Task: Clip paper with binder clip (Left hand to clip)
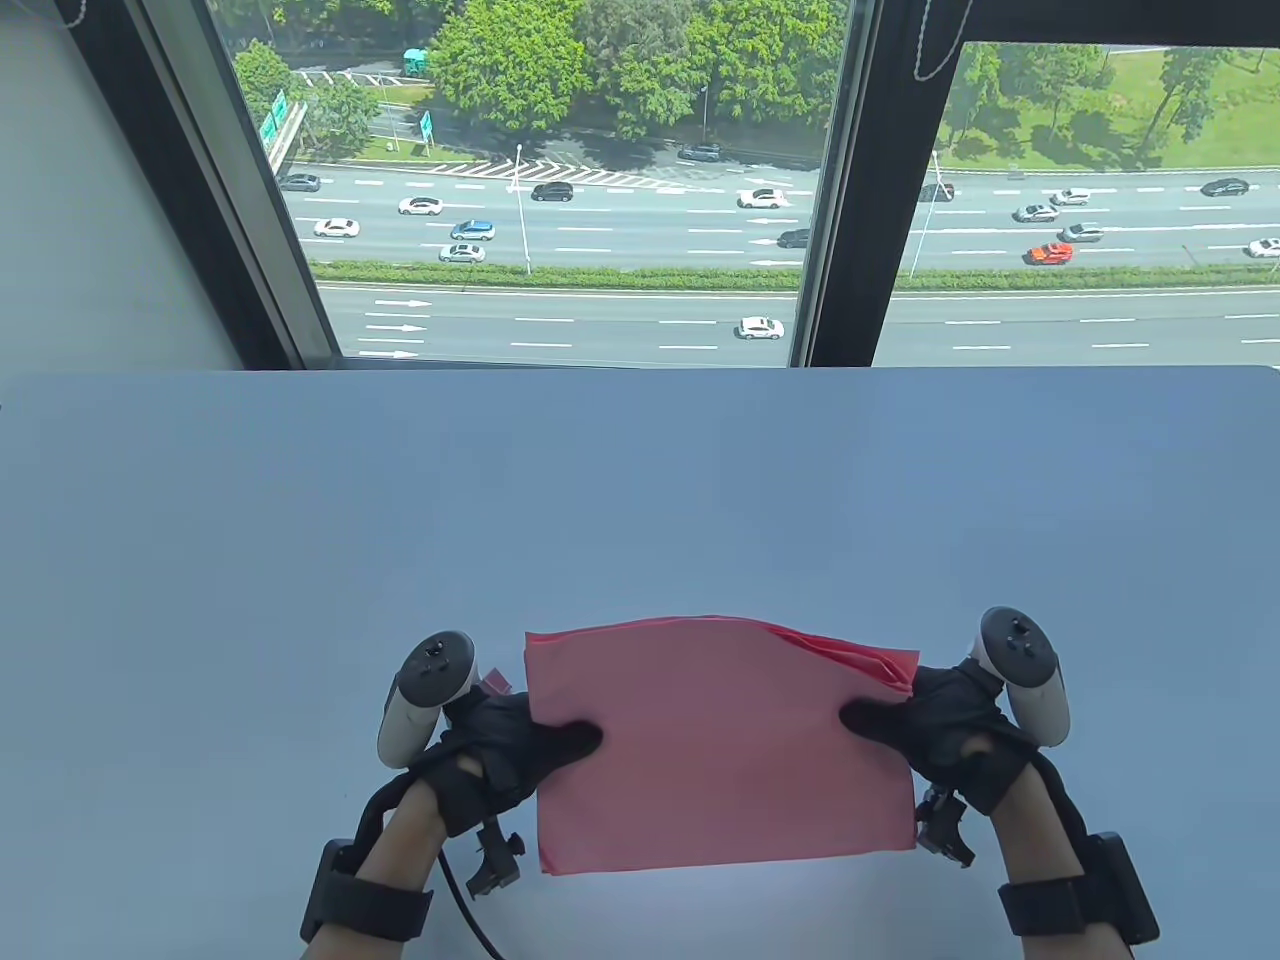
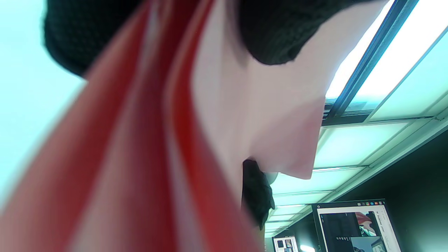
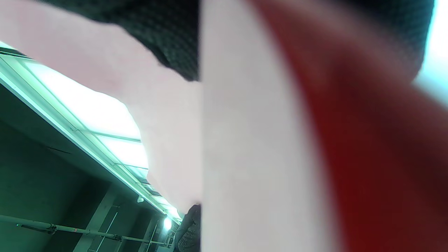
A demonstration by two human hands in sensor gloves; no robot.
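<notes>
A stack of pink paper sheets [image 1: 715, 740] is held up a little above the pale blue table [image 1: 640, 500], near its front edge. My left hand [image 1: 520, 745] grips the stack's left edge, thumb on top. My right hand [image 1: 900, 725] grips the right edge, thumb on top. The sheets fan apart at the far right corner [image 1: 860, 655]. A small pink thing [image 1: 497, 683] shows just behind my left hand; I cannot tell what it is. Both wrist views show the paper close up and blurred [image 2: 147, 147] [image 3: 280, 157], with gloved fingers [image 2: 276, 31] [image 3: 168, 42] over it. No binder clip is clearly visible.
The table runs back to a large window [image 1: 640, 200] with dark frames. A white wall [image 1: 90, 200] is at the far left. A monitor [image 2: 357, 227] and ceiling lights show in the left wrist view.
</notes>
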